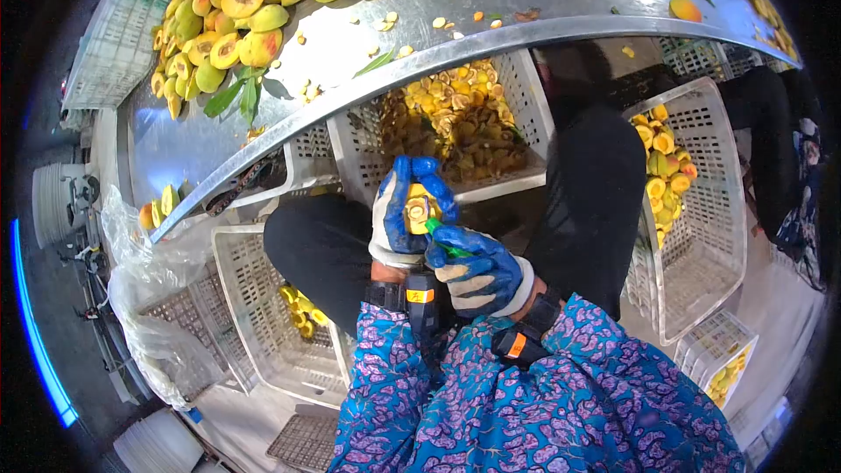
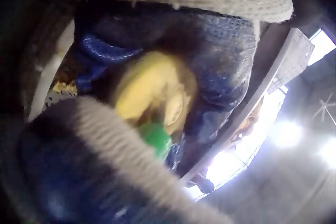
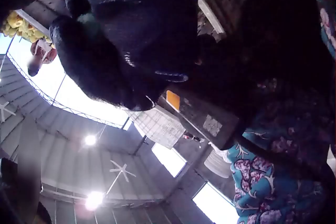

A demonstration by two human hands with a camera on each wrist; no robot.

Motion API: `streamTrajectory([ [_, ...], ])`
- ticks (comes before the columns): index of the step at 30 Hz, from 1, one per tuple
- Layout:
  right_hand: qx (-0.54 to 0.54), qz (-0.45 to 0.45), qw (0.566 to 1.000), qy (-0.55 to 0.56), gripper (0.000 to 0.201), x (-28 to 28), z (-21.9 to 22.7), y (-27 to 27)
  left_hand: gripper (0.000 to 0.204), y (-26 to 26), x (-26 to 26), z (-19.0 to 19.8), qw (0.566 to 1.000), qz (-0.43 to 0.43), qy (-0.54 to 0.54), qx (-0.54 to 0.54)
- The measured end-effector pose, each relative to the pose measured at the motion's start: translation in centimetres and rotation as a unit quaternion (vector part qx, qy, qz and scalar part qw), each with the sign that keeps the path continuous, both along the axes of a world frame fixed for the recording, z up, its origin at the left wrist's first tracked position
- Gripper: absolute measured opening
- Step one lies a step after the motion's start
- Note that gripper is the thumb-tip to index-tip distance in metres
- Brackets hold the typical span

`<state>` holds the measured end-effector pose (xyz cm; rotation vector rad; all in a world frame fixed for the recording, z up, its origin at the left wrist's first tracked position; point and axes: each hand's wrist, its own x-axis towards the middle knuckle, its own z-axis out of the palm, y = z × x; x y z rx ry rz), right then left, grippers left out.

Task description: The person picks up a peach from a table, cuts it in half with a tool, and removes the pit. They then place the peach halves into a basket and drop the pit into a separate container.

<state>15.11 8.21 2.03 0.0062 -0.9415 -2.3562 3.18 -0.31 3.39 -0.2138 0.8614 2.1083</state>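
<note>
My left hand (image 1: 393,217), in a blue-coated glove, cups a halved peach (image 1: 418,213), its yellow cut face and the pit area turned up. In the left wrist view the peach half (image 2: 142,90) lies against the blue palm. My right hand (image 1: 482,273), gloved alike, grips a slim green-handled tool (image 1: 433,225) whose end meets the cut face; its tip is hidden. The green handle end (image 2: 156,139) shows close against the flesh in the left wrist view. Dark shade covers the right glove (image 3: 100,50) in the right wrist view.
Beyond the hands, a white crate (image 1: 350,153) holds yellow and brown peach scraps. A metal table (image 1: 350,44) with a raised edge carries piled peach halves (image 1: 236,22). Crates with peach pieces stand at right (image 1: 701,254) and left (image 1: 241,298). Plastic sheeting (image 1: 144,289) lies far left.
</note>
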Motion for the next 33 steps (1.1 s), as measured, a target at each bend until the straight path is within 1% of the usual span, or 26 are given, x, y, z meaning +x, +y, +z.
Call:
streamTrajectory([
  [3,0.014,-0.029,0.998,-0.061,0.038,-0.5,-0.3,0.4,0.037,1.1,-0.7,-1.0,0.995,0.025,0.005,-0.096],
  [4,0.034,-0.014,0.997,-0.063,0.038,-0.5,-0.2,1.0,0.035,1.1,-1.3,-1.5,0.987,0.018,0.035,-0.153],
  [7,0.258,-0.033,0.965,-0.041,0.039,-1.7,2.3,3.7,0.030,0.9,-2.9,-4.7,0.937,0.175,0.045,-0.301],
  [8,0.394,-0.019,0.911,-0.121,0.041,-2.5,2.6,4.7,0.030,1.1,-2.9,-3.4,0.946,0.178,0.047,-0.268],
  [9,0.558,-0.037,0.823,-0.094,0.036,-3.0,1.9,5.2,0.032,1.1,-2.8,-3.2,0.954,0.189,0.035,-0.231],
  [10,0.790,-0.032,0.611,-0.036,0.034,-3.5,-0.1,5.1,0.036,0.8,-2.9,-2.8,0.963,0.170,0.050,-0.204],
  [11,0.941,-0.025,0.336,0.025,0.032,-3.8,-2.3,4.7,0.040,0.6,-3.0,-1.8,0.971,0.152,0.065,-0.176],
  [13,0.976,0.114,0.139,0.119,0.034,-3.5,-4.1,4.2,0.041,0.5,-3.1,1.8,0.963,0.166,0.097,-0.191],
  [14,0.965,0.172,0.162,0.115,0.035,-3.4,-2.0,4.3,0.040,-0.3,-3.4,3.6,0.959,0.176,0.131,-0.180],
  [15,0.972,0.148,0.157,0.093,0.037,-3.1,-0.9,4.3,0.040,-1.4,-3.6,6.0,0.943,0.200,0.182,-0.194],
  [16,0.976,0.143,0.148,0.072,0.037,-3.0,-1.1,4.3,0.040,-3.3,-4.4,7.6,0.932,0.234,0.200,-0.193],
  [17,0.979,0.139,0.141,0.050,0.038,-2.9,-1.4,4.3,0.041,-5.9,-5.1,8.6,0.913,0.220,0.310,-0.148],
  [18,0.985,0.111,0.118,0.051,0.036,-2.9,-0.8,4.4,0.038,-7.0,-5.4,10.9,0.876,0.321,0.304,-0.190],
  [20,0.994,0.053,0.086,0.042,0.029,-3.4,2.9,4.7,0.035,-12.4,-6.6,12.7,0.817,0.339,0.380,-0.271],
  [21,0.993,0.077,0.071,0.061,0.032,-3.4,2.5,4.9,0.029,-15.6,-7.3,12.8,0.807,0.338,0.387,-0.291],
  [23,0.965,0.180,0.039,0.186,0.035,-2.8,-0.9,5.6,0.024,-20.1,-8.7,11.5,0.717,0.337,0.360,-0.492],
  [24,0.957,0.216,0.071,0.182,0.037,-2.9,-0.4,5.6,0.025,-20.1,-9.2,11.2,0.645,0.293,0.374,-0.599],
  [25,0.957,0.203,0.094,0.187,0.037,-3.0,0.2,5.6,0.027,-19.8,-10.0,11.1,0.560,0.244,0.379,-0.695],
  [26,0.956,0.200,0.108,0.186,0.037,-3.2,0.8,5.8,0.031,-17.3,-10.6,11.7,0.577,0.269,0.399,-0.660],
  [27,0.955,0.198,0.123,0.184,0.036,-3.4,1.2,5.9,0.032,-14.5,-11.1,12.9,0.544,0.236,0.428,-0.682],
  [28,0.960,0.194,0.121,0.160,0.036,-3.7,1.3,6.2,0.032,-12.4,-12.4,12.8,0.567,0.223,0.466,-0.642],
  [29,0.965,0.190,0.121,0.137,0.036,-3.5,1.2,6.2,0.032,-10.5,-14.5,12.2,0.604,0.197,0.514,-0.576],
  [30,0.968,0.186,0.122,0.114,0.036,-3.4,1.1,6.1,0.033,-7.1,-15.4,13.9,0.552,0.138,0.514,-0.641],
  [31,0.967,0.194,0.126,0.108,0.036,-3.3,1.5,5.9,0.037,-4.7,-17.0,14.1,0.533,0.108,0.523,-0.656],
  [32,0.966,0.200,0.128,0.102,0.036,-3.3,2.0,5.7,0.044,-3.1,-19.5,13.6,0.470,0.062,0.518,-0.712],
  [33,0.965,0.207,0.129,0.094,0.036,-3.2,2.1,5.6,0.053,-1.7,-21.9,12.8,0.425,0.028,0.523,-0.739],
])
